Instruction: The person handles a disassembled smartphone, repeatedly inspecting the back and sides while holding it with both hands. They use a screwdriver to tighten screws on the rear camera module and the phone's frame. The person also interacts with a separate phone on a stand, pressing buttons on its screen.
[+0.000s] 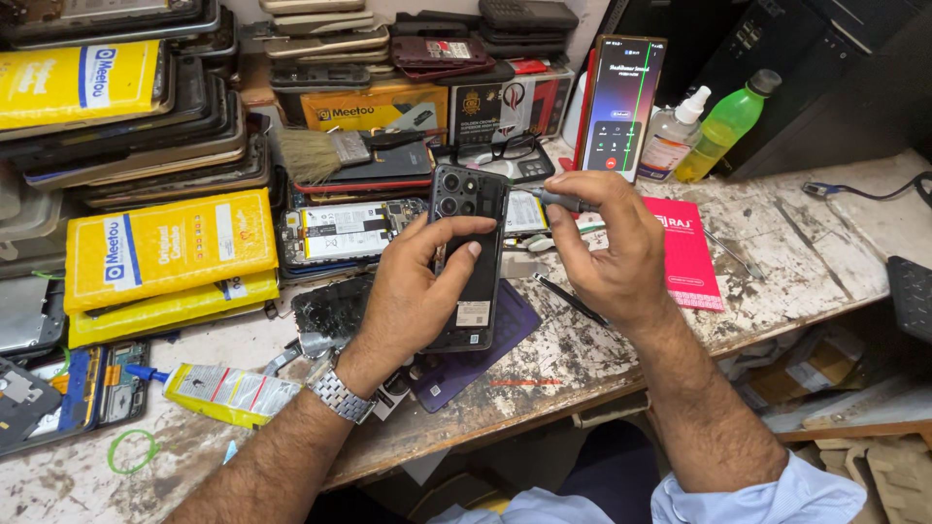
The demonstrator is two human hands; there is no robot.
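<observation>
While my left hand wraps around the black phone, thumb pressed across its back and fingers curled behind its left edge, the phone stands nearly upright above the worn table, camera end on top. My right hand pinches a small screwdriver between thumb and fingertips, its tip pointing left toward the phone's upper right corner. A yellow glue tube lies near my left wrist.

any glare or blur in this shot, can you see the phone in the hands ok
Head view: sharp and evenly lit; the black phone in the left hand shows clearly, with faint sheen. The lit phone screen propped behind glows brightly. The right hand and its screwdriver are unblurred.
</observation>
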